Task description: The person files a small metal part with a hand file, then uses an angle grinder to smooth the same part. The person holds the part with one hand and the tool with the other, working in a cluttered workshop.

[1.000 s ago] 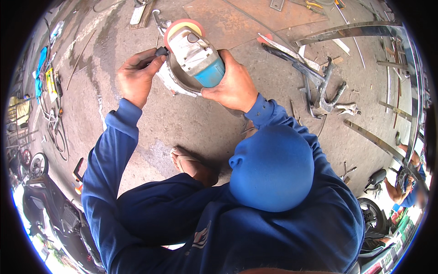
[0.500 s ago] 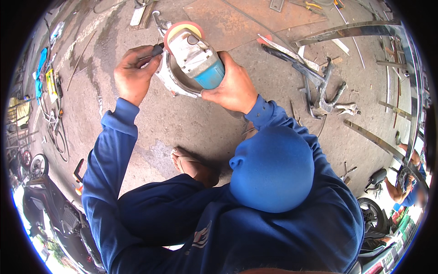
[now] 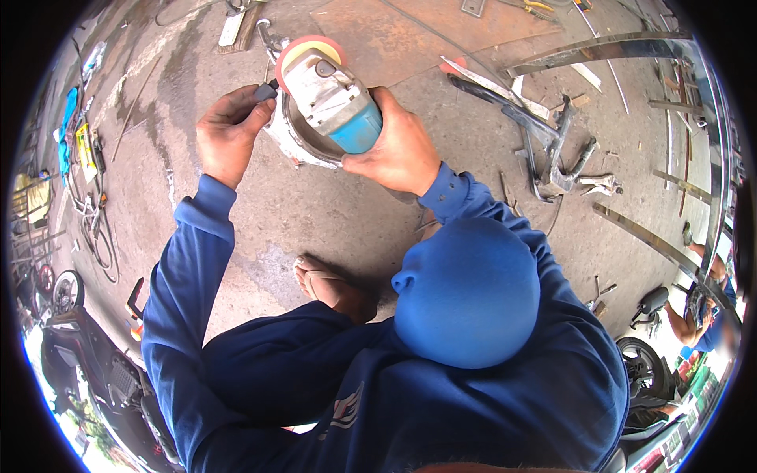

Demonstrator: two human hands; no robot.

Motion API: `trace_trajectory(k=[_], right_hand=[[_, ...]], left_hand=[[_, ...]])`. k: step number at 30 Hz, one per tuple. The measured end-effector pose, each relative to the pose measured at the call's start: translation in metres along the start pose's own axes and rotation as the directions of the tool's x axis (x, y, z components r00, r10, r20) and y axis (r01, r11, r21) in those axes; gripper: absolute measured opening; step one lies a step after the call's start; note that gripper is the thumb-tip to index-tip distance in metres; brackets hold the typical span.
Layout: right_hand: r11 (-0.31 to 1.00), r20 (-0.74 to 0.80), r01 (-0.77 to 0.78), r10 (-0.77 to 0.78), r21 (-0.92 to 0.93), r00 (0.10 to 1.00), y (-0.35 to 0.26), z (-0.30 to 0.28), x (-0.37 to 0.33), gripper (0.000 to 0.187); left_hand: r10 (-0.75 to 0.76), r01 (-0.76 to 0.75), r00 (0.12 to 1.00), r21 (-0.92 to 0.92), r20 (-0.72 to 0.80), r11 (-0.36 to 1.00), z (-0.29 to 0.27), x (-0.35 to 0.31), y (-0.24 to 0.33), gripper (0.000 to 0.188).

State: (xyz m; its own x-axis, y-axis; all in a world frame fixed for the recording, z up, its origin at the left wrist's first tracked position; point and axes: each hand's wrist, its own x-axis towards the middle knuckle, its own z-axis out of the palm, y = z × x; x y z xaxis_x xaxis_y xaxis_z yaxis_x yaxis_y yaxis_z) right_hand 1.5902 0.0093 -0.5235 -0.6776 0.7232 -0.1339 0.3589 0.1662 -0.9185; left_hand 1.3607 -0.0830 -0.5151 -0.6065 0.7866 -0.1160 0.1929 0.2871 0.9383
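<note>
My right hand (image 3: 400, 146) wraps round the teal body of an angle grinder (image 3: 355, 126). Its grey metal head carries a red and yellow disc (image 3: 319, 46) at the far end. Between the thumb and fingers of my left hand (image 3: 230, 130) is a small dark grey block (image 3: 266, 92). The block has a narrow black end pointing at the disc's left edge; whether they touch I cannot tell. Under the grinder curves a pale, scuffed metal piece (image 3: 285, 140), partly hidden by the tool.
A black metal frame piece (image 3: 552, 150) lies on the concrete to the right, near long curved metal bars (image 3: 599, 55). Cables (image 3: 96, 236) trail at the left. A motorcycle (image 3: 95, 370) stands lower left. A smooth rounded blue form (image 3: 469, 292) fills the view beside my right arm. Another person (image 3: 702, 323) is far right.
The grinder and my right hand have shifted slightly left. The block in my left fingers has turned and now shows more of its grey side.
</note>
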Motion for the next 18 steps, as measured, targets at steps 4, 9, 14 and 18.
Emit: trace_trajectory(k=[4,9,14,18], right_hand=[[1.0,0.011,-0.018,0.018,-0.002,1.0,0.0008,0.0002,0.0001,0.077],[1.0,0.018,-0.022,0.023,-0.022,1.0,0.0036,0.0008,0.0009,0.077],[1.0,0.007,-0.01,0.01,-0.016,1.0,0.0039,0.0008,0.0006,0.077],[1.0,-0.002,0.004,-0.004,-0.005,1.0,0.0026,-0.0008,0.0008,0.077]], left_hand=[[0.068,-0.07,0.997,0.084,0.031,0.994,0.0049,-0.0027,0.001,0.029],[0.125,-0.13,0.991,0.123,0.049,0.984,0.0071,-0.0012,0.0019,0.027],[0.166,-0.175,0.985,0.282,0.053,0.943,0.0023,0.0014,-0.001,0.027],[0.112,-0.115,0.993,0.185,0.028,0.976,0.0002,0.0017,-0.0029,0.026]])
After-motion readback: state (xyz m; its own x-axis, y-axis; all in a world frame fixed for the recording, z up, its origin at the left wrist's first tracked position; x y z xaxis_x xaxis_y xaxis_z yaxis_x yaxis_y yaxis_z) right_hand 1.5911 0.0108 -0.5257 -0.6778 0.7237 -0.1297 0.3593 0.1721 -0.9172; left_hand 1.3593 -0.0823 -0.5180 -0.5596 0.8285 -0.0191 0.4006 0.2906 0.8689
